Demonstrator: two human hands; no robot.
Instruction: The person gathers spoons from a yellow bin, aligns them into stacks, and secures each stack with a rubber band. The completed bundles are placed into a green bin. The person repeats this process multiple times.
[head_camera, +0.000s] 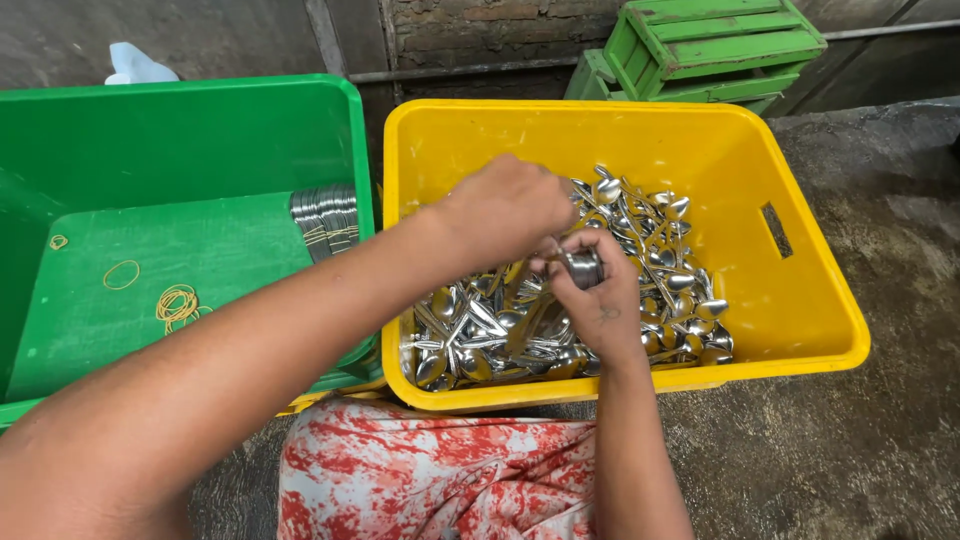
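A yellow plastic crate (800, 300) holds a heap of loose steel spoons (480, 335). My right hand (600, 300) is over the heap, closed around a stacked bunch of spoons (581, 266). My left hand (505, 205) reaches across from the left, its fingers bent down at the top of that bunch and touching it. The fingertips of my left hand are hidden behind its knuckles.
A green crate (180, 130) stands to the left with bundled spoons (325, 220) at its right wall and several yellow rubber bands (178, 305) on its floor. Green wooden crates (710, 45) sit behind. Red-and-white patterned cloth (430, 475) covers my lap on the concrete floor.
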